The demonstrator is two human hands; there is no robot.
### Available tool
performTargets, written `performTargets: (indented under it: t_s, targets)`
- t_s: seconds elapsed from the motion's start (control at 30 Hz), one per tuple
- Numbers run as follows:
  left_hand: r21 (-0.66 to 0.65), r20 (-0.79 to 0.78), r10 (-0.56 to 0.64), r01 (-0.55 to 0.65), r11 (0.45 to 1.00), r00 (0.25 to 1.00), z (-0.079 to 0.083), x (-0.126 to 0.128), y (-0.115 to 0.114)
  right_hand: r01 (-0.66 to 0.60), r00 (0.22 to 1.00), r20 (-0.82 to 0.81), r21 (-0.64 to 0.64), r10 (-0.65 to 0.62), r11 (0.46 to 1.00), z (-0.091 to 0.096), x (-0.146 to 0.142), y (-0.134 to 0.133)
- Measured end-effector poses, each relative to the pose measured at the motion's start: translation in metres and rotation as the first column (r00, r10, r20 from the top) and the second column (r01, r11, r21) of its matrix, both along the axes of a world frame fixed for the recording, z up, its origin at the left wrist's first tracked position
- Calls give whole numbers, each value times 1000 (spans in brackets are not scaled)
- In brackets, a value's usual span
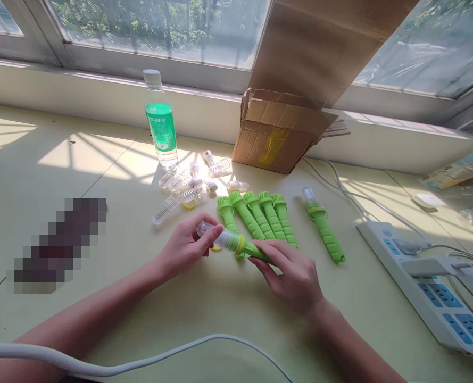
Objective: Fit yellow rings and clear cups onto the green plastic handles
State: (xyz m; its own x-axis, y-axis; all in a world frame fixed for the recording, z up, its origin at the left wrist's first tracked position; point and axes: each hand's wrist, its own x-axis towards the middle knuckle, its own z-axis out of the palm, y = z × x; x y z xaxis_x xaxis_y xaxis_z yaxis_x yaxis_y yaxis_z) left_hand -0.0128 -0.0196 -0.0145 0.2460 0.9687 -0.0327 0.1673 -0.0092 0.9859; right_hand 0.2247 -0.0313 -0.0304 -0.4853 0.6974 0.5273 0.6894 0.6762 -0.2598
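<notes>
green handle (252, 251) runs lengthwise left to right between the hands, left hand (189, 240) pinching its clear cap (225, 239), right hand (296, 270) gripping the opposite end.

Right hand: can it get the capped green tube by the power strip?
Likely yes: only tabletop shows between the right hand and the capped green tube, but that hand is gripping another green tube.

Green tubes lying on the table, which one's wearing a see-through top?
The green tube lying apart, nearest the white power strip. It has a clear top; the five bunched tubes show bare threaded ends.
</notes>
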Motion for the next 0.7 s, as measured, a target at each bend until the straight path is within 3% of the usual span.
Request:
performTargets:
  t_s: [0.13,0.27,0.4,0.47,0.57,0.7]
  targets:
    - [10,5,-33,33,999,999,1,0,0,-17,997,71,-15,18,1000,0,2,0]
    - [33,-14,-62,62,998,998,-1,-3,1,-39,999,25,-193,45,980,3,3,-1]
    - [64,-24,-96,97,993,995,-2,-4,1,-62,996,-89,-451,24,891,10,2,-1]
    - [94,-31,-98,100,990,995,-1,-4,1,-64,992,-125,-520,-2,852,11,1,-1]
    - [146,-44,-79,85,986,996,-1,-4,0,-31,987,-154,-465,-47,885,7,0,-1]
    - [136,-37,-46,50,989,998,0,-2,1,-13,994,-109,-247,-14,969,0,0,-2]
